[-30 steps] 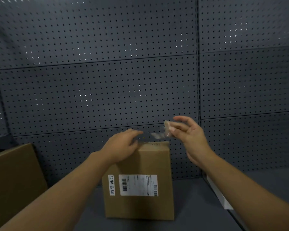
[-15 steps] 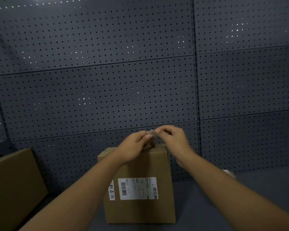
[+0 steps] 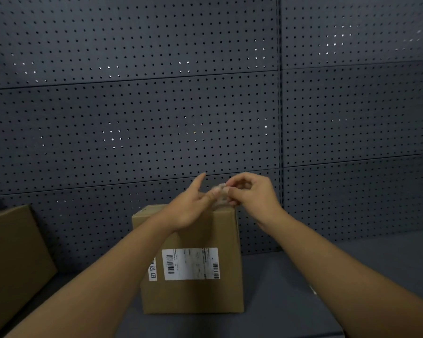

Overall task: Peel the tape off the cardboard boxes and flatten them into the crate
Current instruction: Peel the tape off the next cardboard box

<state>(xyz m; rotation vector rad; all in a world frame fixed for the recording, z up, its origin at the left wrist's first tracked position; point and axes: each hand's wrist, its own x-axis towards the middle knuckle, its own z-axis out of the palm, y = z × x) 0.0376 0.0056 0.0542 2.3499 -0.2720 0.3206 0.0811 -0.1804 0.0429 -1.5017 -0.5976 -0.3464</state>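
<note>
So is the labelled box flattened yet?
No, the labelled box stands upright in full shape on the shelf while both hands work crumpled tape at its top edge.

The cardboard box below the hands has a white shipping label on its front with black barcodes, but the words are too blurry to read. A small sticker beside it has unreadable marks too

A dark grey counter carries two brown cardboard boxes: a labelled box standing at centre, and another box at the left edge.
</note>
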